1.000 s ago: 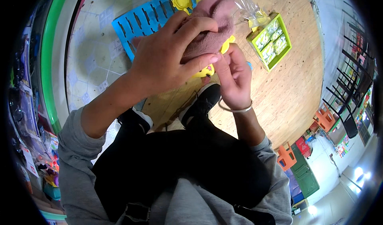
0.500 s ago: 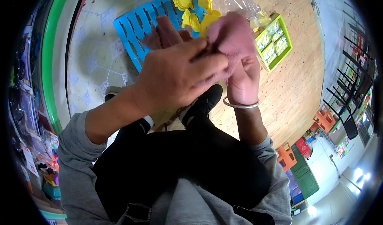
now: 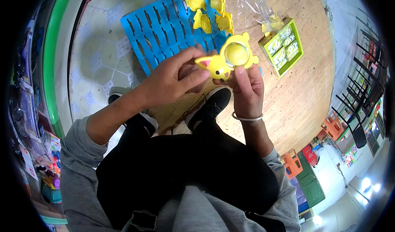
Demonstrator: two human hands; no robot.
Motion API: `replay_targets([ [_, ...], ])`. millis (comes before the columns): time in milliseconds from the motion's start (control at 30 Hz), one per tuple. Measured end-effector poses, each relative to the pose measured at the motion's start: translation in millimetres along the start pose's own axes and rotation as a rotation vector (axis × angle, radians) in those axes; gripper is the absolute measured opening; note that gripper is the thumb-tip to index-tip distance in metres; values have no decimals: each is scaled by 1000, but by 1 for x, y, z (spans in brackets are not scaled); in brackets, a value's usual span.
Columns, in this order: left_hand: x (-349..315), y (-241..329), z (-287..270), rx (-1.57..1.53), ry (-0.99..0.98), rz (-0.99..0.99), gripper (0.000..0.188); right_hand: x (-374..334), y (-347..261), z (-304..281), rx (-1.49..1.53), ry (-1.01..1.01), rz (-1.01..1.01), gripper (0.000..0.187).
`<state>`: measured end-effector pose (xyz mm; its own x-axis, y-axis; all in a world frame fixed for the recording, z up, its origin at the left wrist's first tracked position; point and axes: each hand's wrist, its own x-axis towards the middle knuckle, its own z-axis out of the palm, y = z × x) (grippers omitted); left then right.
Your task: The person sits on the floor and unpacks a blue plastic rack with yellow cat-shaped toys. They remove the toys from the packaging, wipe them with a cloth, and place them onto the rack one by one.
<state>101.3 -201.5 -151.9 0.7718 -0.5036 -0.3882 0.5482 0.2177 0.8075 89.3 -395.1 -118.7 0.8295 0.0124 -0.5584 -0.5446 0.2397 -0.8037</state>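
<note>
The yellow animal toy (image 3: 230, 58) points its face toward eight o'clock, long axis running eight to two. It sits at eleven from the pinching right hand (image 3: 249, 87), at two from the half-curled left hand (image 3: 170, 76), whose grip I can't make out.

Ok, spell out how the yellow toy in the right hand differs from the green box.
Shape: the yellow toy is rounded, with a face; the green box is straight-sided.
Place: the toy is in the right hand; the box rests on the wood-look floor.
Build: the toy has one round dome; the box holds several packets.
Both are brightly coloured.
</note>
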Motion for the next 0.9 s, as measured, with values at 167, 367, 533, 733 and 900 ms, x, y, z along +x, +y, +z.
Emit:
replay_targets([
  [167,1,22,-16,-18,-126,-158,18,2,-13,0,42,-47,63,28],
  [367,9,29,-19,-66,323,14,21,10,-22,-8,-36,-40,56,25],
  [533,13,32,0,523,326,344,24,10,-16,9,-28,2,16,22],
  [733,-12,1,23,1132,-42,549,19,-1,-3,-11,-119,-28,180,26],
  [900,-29,-31,0,1020,-353,148,19,-10,37,-46,-480,-12,128,19],
])
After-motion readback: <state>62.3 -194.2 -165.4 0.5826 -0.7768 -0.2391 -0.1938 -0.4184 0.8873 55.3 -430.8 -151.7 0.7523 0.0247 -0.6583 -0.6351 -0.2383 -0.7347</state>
